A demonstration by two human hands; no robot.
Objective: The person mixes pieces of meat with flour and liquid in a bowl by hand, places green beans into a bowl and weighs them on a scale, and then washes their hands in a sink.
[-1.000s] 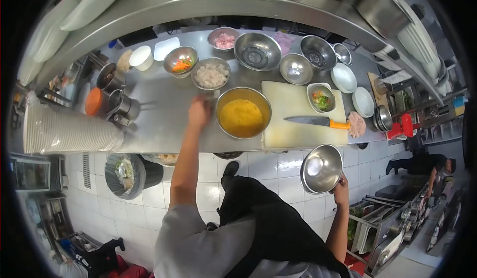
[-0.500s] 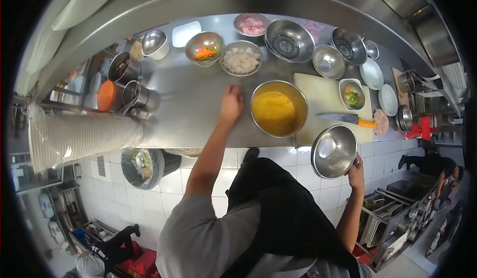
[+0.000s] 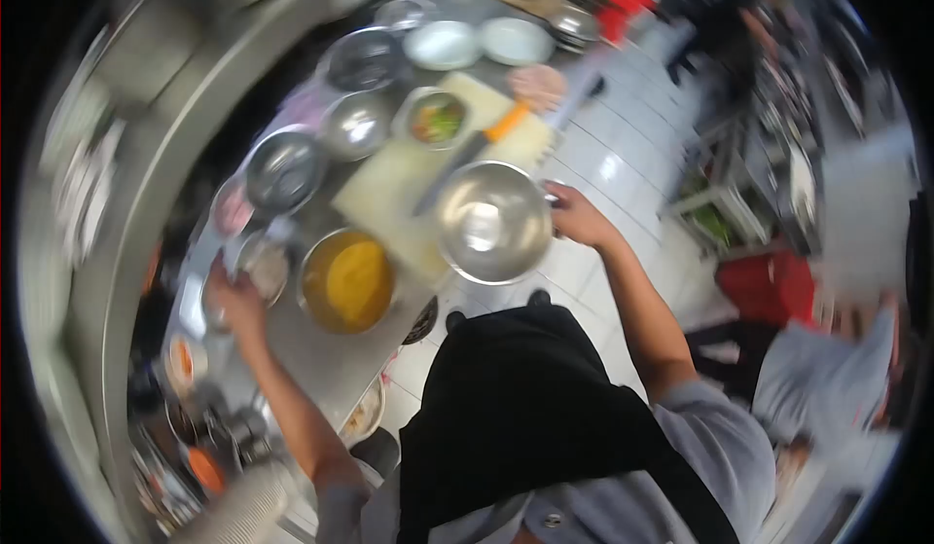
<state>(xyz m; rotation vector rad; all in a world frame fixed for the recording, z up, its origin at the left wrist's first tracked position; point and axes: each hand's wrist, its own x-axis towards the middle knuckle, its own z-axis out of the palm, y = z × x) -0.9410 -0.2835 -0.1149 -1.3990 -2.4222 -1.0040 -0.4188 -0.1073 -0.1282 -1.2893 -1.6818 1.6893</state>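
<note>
My right hand [image 3: 581, 215] grips the rim of a shiny steel bowl [image 3: 494, 223], its inside facing up, near the counter's front edge. My left hand [image 3: 233, 301] is stretched over the counter beside a steel bowl of pale, whitish pieces [image 3: 263, 267]. Motion blur smears its fingers, so whether they hold that rim does not show. Between my hands stands a deep steel pot with yellow contents [image 3: 355, 286]. A knife with an orange handle [image 3: 506, 122] lies on the pale cutting board [image 3: 379, 194], near a small bowl of chopped vegetables [image 3: 436, 119].
Steel bowls [image 3: 284, 169] and white dishes [image 3: 443, 46] line the counter's far side. A piece of pale pink meat [image 3: 537, 87] lies past the knife. A person in a grey shirt [image 3: 822, 379] is at right; another person [image 3: 730, 33] is farther back. A red container [image 3: 769, 286] stands behind.
The view has swung round to the right. My left hand has moved up to the bowl of pale pieces. My right hand still holds the steel bowl, now beside the cutting board.
</note>
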